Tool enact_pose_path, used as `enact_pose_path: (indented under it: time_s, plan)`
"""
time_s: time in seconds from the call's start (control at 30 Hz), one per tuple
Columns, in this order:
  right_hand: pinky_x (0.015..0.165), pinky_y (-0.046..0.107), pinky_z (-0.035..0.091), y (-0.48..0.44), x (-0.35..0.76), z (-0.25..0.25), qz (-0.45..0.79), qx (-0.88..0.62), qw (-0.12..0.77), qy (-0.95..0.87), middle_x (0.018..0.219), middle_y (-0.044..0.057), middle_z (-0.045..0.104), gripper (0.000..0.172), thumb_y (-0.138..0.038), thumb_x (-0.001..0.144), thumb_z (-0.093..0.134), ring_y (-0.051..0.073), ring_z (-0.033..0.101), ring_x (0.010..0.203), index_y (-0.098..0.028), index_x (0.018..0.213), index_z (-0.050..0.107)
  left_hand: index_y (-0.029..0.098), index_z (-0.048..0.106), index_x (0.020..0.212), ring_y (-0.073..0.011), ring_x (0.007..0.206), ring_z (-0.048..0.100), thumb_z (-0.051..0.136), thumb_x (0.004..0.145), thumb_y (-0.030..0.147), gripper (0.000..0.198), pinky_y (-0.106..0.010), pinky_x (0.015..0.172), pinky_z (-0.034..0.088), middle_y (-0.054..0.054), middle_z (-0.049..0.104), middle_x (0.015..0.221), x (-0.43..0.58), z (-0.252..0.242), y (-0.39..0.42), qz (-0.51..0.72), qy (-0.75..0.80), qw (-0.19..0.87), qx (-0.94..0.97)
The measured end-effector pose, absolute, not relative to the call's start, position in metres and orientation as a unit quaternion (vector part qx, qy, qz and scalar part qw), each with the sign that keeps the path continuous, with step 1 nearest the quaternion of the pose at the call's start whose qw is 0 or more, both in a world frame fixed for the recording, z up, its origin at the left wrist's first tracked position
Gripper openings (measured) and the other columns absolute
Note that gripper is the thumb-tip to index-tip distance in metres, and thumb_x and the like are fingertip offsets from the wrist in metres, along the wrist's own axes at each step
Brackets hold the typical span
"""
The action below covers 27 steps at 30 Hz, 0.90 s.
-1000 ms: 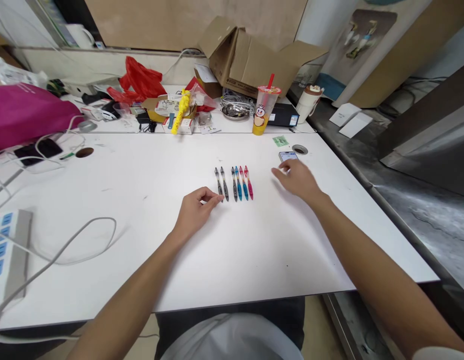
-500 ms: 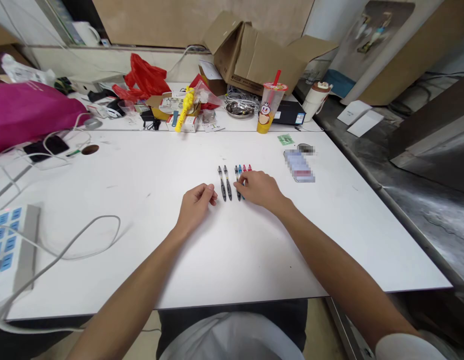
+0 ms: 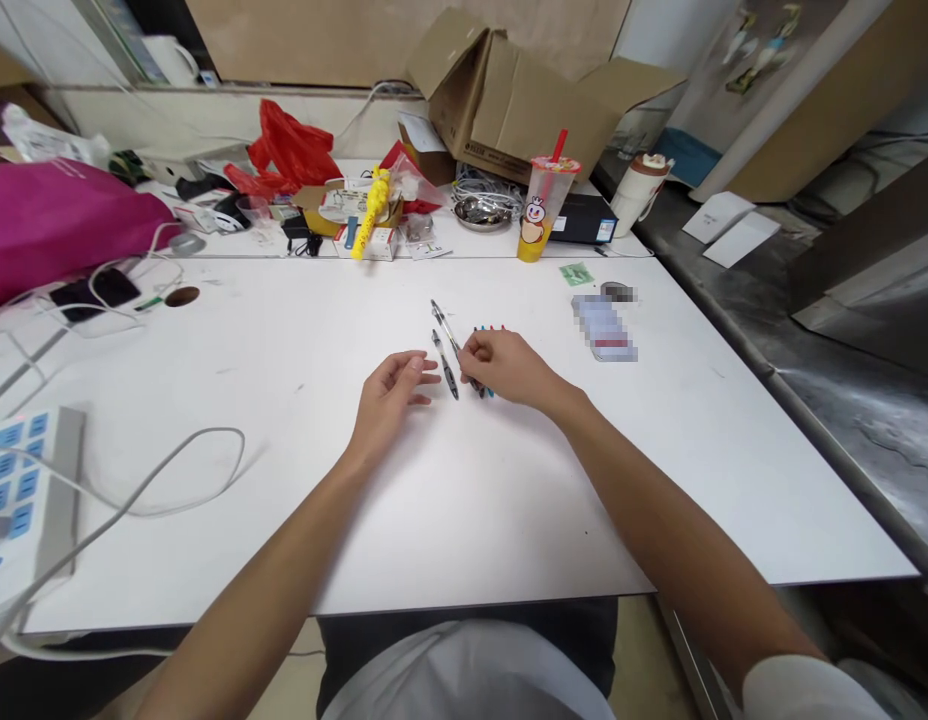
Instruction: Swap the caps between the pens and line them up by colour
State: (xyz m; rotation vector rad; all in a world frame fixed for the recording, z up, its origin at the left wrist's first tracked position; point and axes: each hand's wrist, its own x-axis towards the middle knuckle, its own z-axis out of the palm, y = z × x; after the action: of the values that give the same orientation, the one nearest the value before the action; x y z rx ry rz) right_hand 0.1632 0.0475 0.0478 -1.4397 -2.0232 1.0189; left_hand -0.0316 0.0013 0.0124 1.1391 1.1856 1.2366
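My right hand (image 3: 501, 362) is closed, thumb and fingers pinching a black pen (image 3: 444, 325) near its lower end. That pen slants up and to the left, its far end above a second black pen (image 3: 445, 365) lying on the white table (image 3: 464, 520). Several more pens (image 3: 491, 329) with black, blue and red tops lie side by side, mostly covered by my right hand. Left of the second black pen, my left hand (image 3: 393, 392) hovers with its fingers apart, holding nothing.
Right of the pens lie a phone (image 3: 605, 328) and a green packet (image 3: 576, 274). A drink cup (image 3: 543, 205) with a red straw stands behind. A power strip (image 3: 36, 490) with a looping cable sits at the left. An open cardboard box (image 3: 524, 110) is at the back.
My right hand has taken one of the two left black pens, which now slants up and left. The other black pen has tilted slightly. My left hand's fingers have spread.
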Motion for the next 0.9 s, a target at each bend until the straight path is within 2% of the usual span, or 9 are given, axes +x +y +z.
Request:
enact_pose_path:
  time_s: [0.1, 0.23, 0.3, 0.4, 0.5, 0.63, 0.7, 0.77, 0.9]
  plan:
    - [0.063, 0.029, 0.043, 0.027, 0.170, 0.043, 0.504, -0.442, 0.264, -0.693, 0.074, 0.000, 0.067, 0.025, -0.045, 0.093, 0.060, 0.013, 0.055, 0.064, -0.021, 0.085, 0.059, 0.019, 0.066, 0.122, -0.0279, 0.119, 0.069, 0.066, 0.094, 0.049, 0.041, -0.041, 0.096, 0.057, -0.016, 0.069, 0.132, -0.031, 0.014, 0.002, 0.532, 0.432, 0.590, 0.427]
    - [0.055, 0.025, 0.035, 0.011, 0.169, 0.029, 0.551, -0.438, 0.359, -0.613, 0.068, -0.005, 0.051, 0.033, -0.053, 0.087, 0.070, 0.011, 0.043, 0.060, -0.023, 0.085, 0.057, 0.016, 0.070, 0.115, -0.0258, 0.113, 0.073, 0.072, 0.091, 0.046, 0.038, -0.042, 0.103, 0.056, -0.016, 0.075, 0.123, -0.029, 0.015, 0.001, 0.531, 0.377, 0.643, 0.402]
    - [0.049, 0.025, 0.028, 0.007, 0.168, 0.025, 0.632, -0.423, 0.332, -0.558, 0.066, -0.005, 0.046, 0.040, -0.063, 0.089, 0.063, 0.010, 0.037, 0.055, -0.023, 0.086, 0.056, 0.016, 0.070, 0.108, -0.0244, 0.109, 0.075, 0.076, 0.088, 0.045, 0.036, -0.039, 0.099, 0.059, -0.015, 0.077, 0.118, -0.028, 0.016, -0.001, 0.544, 0.370, 0.644, 0.390]
    - [0.047, 0.026, 0.022, 0.004, 0.171, 0.023, 0.720, -0.370, 0.231, -0.539, 0.059, -0.005, 0.040, 0.056, -0.074, 0.096, 0.039, 0.011, 0.030, 0.049, -0.022, 0.079, 0.054, 0.016, 0.069, 0.101, -0.0237, 0.106, 0.076, 0.078, 0.087, 0.045, 0.033, -0.035, 0.094, 0.061, -0.014, 0.078, 0.114, -0.025, 0.016, -0.002, 0.555, 0.374, 0.637, 0.382]
    - [0.052, 0.028, 0.027, 0.002, 0.176, 0.024, 0.624, -0.382, 0.227, -0.643, 0.058, -0.005, 0.038, 0.052, -0.067, 0.100, 0.037, 0.012, 0.032, 0.052, -0.023, 0.073, 0.047, 0.016, 0.067, 0.097, -0.0233, 0.102, 0.077, 0.077, 0.088, 0.045, 0.032, -0.034, 0.092, 0.062, -0.015, 0.079, 0.109, -0.022, 0.015, -0.004, 0.556, 0.392, 0.632, 0.372]
    - [0.063, 0.029, 0.035, 0.000, 0.182, 0.025, 0.406, -0.440, 0.224, -0.769, 0.068, -0.003, 0.054, 0.037, -0.050, 0.102, 0.045, 0.014, 0.045, 0.061, -0.023, 0.078, 0.052, 0.015, 0.066, 0.094, -0.0222, 0.099, 0.078, 0.076, 0.089, 0.043, 0.030, -0.033, 0.091, 0.062, -0.015, 0.079, 0.107, -0.019, 0.013, -0.004, 0.543, 0.418, 0.635, 0.356]
    - [0.065, 0.029, 0.039, 0.000, 0.182, 0.023, 0.410, -0.441, 0.236, -0.763, 0.074, -0.001, 0.063, 0.038, -0.048, 0.104, 0.039, 0.014, 0.051, 0.064, -0.023, 0.082, 0.057, 0.016, 0.066, 0.096, -0.0213, 0.098, 0.078, 0.075, 0.091, 0.043, 0.029, -0.032, 0.090, 0.062, -0.015, 0.079, 0.112, -0.018, 0.012, -0.003, 0.540, 0.421, 0.641, 0.347]
    - [0.067, 0.029, 0.042, 0.002, 0.181, 0.020, 0.426, -0.439, 0.295, -0.734, 0.088, 0.002, 0.069, 0.030, -0.047, 0.102, 0.045, 0.016, 0.058, 0.075, -0.023, 0.093, 0.061, 0.016, 0.066, 0.099, -0.0205, 0.098, 0.078, 0.073, 0.092, 0.042, 0.028, -0.030, 0.088, 0.063, -0.014, 0.077, 0.117, -0.017, 0.012, -0.002, 0.547, 0.421, 0.640, 0.338]
    - [0.071, 0.030, 0.045, 0.006, 0.178, 0.013, 0.443, -0.449, 0.370, -0.682, 0.097, 0.005, 0.071, 0.024, -0.046, 0.097, 0.056, 0.018, 0.062, 0.087, -0.024, 0.104, 0.059, 0.016, 0.066, 0.103, -0.0187, 0.094, 0.078, 0.071, 0.094, 0.042, 0.028, -0.027, 0.084, 0.063, -0.014, 0.079, 0.112, -0.016, 0.011, -0.002, 0.562, 0.433, 0.629, 0.319]
